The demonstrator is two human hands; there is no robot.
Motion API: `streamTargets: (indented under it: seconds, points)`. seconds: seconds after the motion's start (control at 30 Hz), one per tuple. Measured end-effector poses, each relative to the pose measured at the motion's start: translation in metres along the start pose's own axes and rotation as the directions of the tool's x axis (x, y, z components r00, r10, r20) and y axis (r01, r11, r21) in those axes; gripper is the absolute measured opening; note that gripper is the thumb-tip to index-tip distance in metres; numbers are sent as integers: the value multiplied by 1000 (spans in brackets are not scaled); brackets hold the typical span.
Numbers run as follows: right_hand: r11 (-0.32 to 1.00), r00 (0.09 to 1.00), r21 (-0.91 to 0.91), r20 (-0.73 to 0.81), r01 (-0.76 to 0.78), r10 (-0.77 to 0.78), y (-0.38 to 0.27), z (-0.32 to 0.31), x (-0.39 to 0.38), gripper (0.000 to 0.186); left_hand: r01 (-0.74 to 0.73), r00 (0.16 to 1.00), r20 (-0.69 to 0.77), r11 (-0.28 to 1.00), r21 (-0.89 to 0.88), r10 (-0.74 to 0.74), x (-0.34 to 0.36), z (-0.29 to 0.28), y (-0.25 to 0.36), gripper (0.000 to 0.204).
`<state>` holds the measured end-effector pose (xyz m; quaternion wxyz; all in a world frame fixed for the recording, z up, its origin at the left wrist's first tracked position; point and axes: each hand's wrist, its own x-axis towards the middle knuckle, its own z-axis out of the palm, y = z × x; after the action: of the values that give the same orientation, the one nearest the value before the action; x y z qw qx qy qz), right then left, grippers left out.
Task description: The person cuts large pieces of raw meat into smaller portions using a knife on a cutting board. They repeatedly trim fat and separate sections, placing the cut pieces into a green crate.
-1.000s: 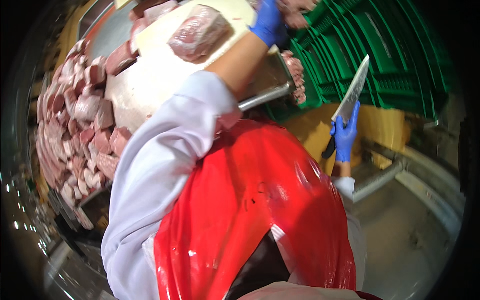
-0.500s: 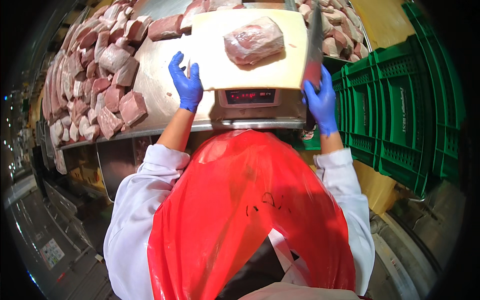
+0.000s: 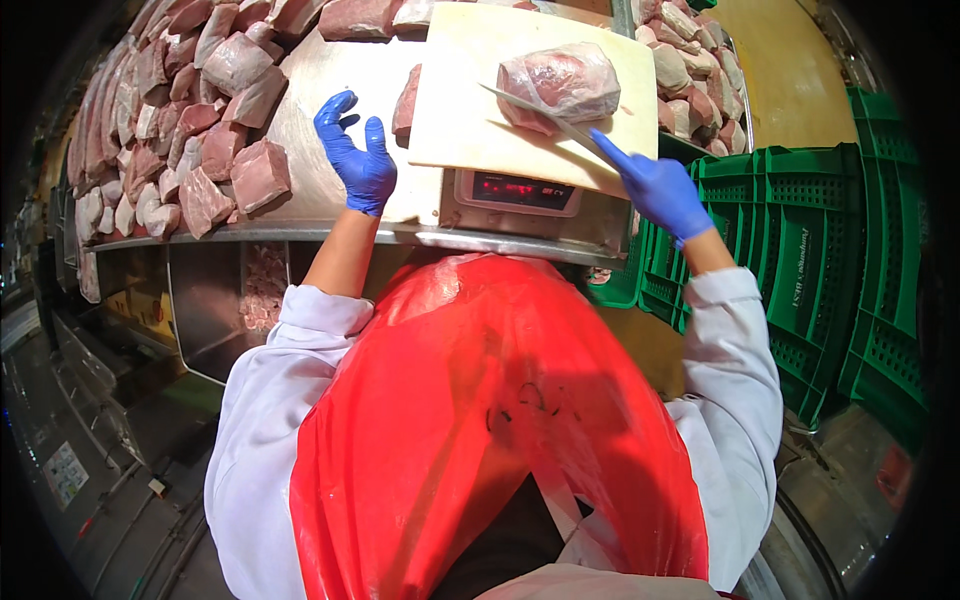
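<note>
Gloved in blue, my left hand (image 3: 355, 155) is open, fingers bent and apart, over the steel table (image 3: 305, 160), left of the cream cutting board (image 3: 450, 120). My right hand (image 3: 660, 195) is closed on the handle of a knife (image 3: 520, 105), its long blade angled up-left across the front-left part of a large pale pink meat piece (image 3: 565, 75) on the board; whether it touches cannot be made out. Beneath the board is a scale (image 3: 512, 192) with a red display. A smaller meat piece (image 3: 405, 100) lies beside the board's left edge.
Many cut meat pieces (image 3: 230, 110) cover the table's left and back. More meat (image 3: 690, 80) fills a container at back right. Green plastic crates (image 3: 790, 250) stand at right. A steel bin (image 3: 210, 310) with meat scraps is below the table's left front. My red apron (image 3: 480, 380) is below.
My left hand has come back from the upper right to the table left of the board. My right hand has swung the knife from the right side onto the board at the meat. The view has shifted.
</note>
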<state>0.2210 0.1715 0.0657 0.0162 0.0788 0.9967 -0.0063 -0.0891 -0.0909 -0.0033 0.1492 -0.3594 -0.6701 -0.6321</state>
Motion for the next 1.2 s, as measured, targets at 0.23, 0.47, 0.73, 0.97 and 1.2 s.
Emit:
streamTargets:
  seconds: [0.23,0.47,0.73,0.97,1.2]
  points:
    - [957,997,287,-62,-32,52,47,-21,-80,77,-233,894,390,972,-13,219,-7,81,67,50]
    - [809,924,578,-243,-105,294,8,1,-5,78,-477,744,640,824,305,193,-30,107,63,18]
    - [1000,1000,11,5,12,-12,-32,-17,55,67,-459,795,569,823,336,211,-43,98,55,16]
    - [973,980,-177,155,151,-124,48,-42,-33,83,-337,841,521,894,297,144,-45,83,49,16]
    - [999,999,-50,35,-7,9,29,-44,-66,81,-140,896,444,956,256,13,-33,52,36,10]
